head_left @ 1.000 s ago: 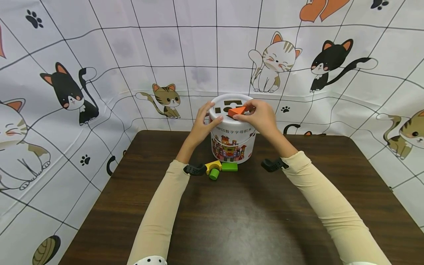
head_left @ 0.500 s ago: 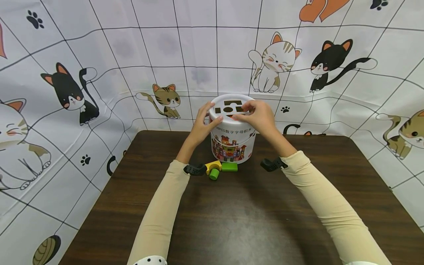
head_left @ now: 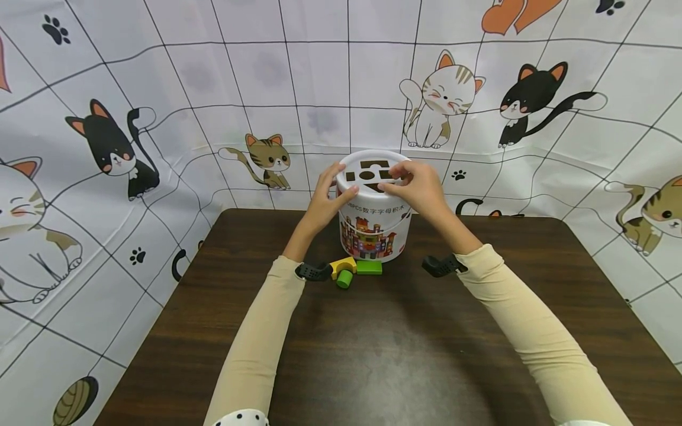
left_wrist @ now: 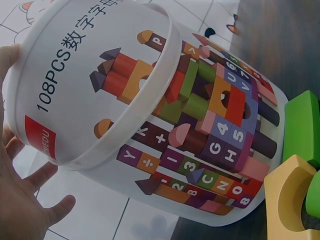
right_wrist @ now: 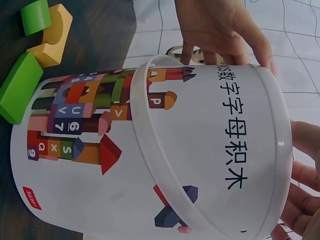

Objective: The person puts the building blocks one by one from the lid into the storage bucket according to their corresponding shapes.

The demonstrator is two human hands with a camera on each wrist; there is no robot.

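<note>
A white lidded block bucket (head_left: 373, 204) stands on the table, with dark shaped slots in its lid (head_left: 350, 165). My left hand (head_left: 321, 204) rests against the left side of the bucket's rim, fingers spread and thumb near the front edge. Over the right of the lid, my right hand (head_left: 423, 188) touches it around the slots, thumb and forefinger apart and no block visible between them. In front of the bucket lie a yellow arch block (head_left: 343, 265), a green cylinder block (head_left: 344, 279) and a green rectangular block (head_left: 370, 268). The bucket's inside is hidden.
The dark wooden table (head_left: 341, 355) extends toward me and to both sides. Behind it hangs a white grid-lined sheet (head_left: 319, 77) printed with cats. A white handle (right_wrist: 145, 125) hangs across the bucket's front. Black straps (head_left: 314, 272) sit on both wrists.
The orange-red triangular block, held by my right hand over the lid, has gone down at the front slot and out of sight. My left hand has stayed in place.
</note>
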